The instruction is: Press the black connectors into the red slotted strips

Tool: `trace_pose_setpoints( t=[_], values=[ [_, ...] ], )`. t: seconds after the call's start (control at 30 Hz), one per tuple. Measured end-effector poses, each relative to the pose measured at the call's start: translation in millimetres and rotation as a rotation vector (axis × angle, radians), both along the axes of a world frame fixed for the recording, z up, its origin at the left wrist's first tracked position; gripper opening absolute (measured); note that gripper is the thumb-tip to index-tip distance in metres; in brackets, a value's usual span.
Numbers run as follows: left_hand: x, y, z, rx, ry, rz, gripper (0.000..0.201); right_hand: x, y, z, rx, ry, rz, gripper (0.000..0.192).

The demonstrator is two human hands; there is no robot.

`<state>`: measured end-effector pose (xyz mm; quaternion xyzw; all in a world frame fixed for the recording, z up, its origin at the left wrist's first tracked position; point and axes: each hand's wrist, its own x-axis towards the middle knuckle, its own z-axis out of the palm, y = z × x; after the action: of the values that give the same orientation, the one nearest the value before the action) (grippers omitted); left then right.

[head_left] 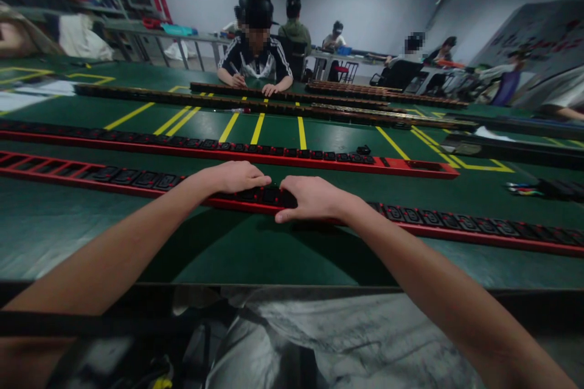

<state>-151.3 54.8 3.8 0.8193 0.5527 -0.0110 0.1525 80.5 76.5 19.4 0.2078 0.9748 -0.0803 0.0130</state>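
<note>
The left hand (230, 176) and the right hand (317, 197) are resting at the near red rail (246, 205)

The near red rail is lying lengthwise across the green table (255, 255), directly in front of the person, and is carrying a row of black modules (271, 195); open slots (37, 166) are showing toward its left end. The left hand is lying palm down over the rail, its thumb pointing toward the right hand and its fingers bending slightly; whether it is holding anything cannot be told. The right hand is spanning the rail, thumb at the near edge, index finger toward the far side, the two standing well parted; whether they are gripping cannot be told. A second red rail (274, 160) is running beyond, and a co-worker (255, 61) is sitting across the table
</note>
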Motion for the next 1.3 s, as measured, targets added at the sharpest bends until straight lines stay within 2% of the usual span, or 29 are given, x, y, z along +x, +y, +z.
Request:
trace_pose_setpoints(
  t=[0.1, 0.23, 0.43, 0.6, 0.8, 1.0, 1.1, 1.3],
  values=[
    [-2, 0, -0.7, 0.003, -0.025, -0.016, 0.057, -5, -9, -1.6, 0.142, -0.046, -0.004, 0.056],
    [-6, -2, 2.1, -0.046, -0.075, -0.037, 0.056, -6, -12, 0.3, 0.192, -0.097, 0.021, 0.05],
    [-10, -6, 7.2, -0.113, -0.126, -0.04, 0.054, 13, -8, 17.2, 0.127, -0.232, -0.052, 0.051],
    [-8, -5, 5.1, -0.137, -0.155, -0.043, 0.055, 28, -5, 27.4, 0.053, -0.404, -0.153, 0.055],
    [-8, -2, 1.1, -0.133, -0.139, -0.037, 0.058, 14, -10, 15.7, 0.063, -0.167, -0.015, 0.045],
    [-6, -4, 2.1, -0.123, -0.118, -0.039, 0.06, 18, -6, 20.0, 0.064, -0.224, -0.039, 0.043],
    [-4, -4, 1.1, -0.111, -0.124, -0.026, 0.06, 28, 3, 24.4, 0.002, -0.267, -0.082, 0.045],
    [-1, -4, 1.7, -0.102, -0.145, -0.018, 0.06, 30, 25, 16.0, -0.302, -0.189, -0.074, 0.045]
  ],
)
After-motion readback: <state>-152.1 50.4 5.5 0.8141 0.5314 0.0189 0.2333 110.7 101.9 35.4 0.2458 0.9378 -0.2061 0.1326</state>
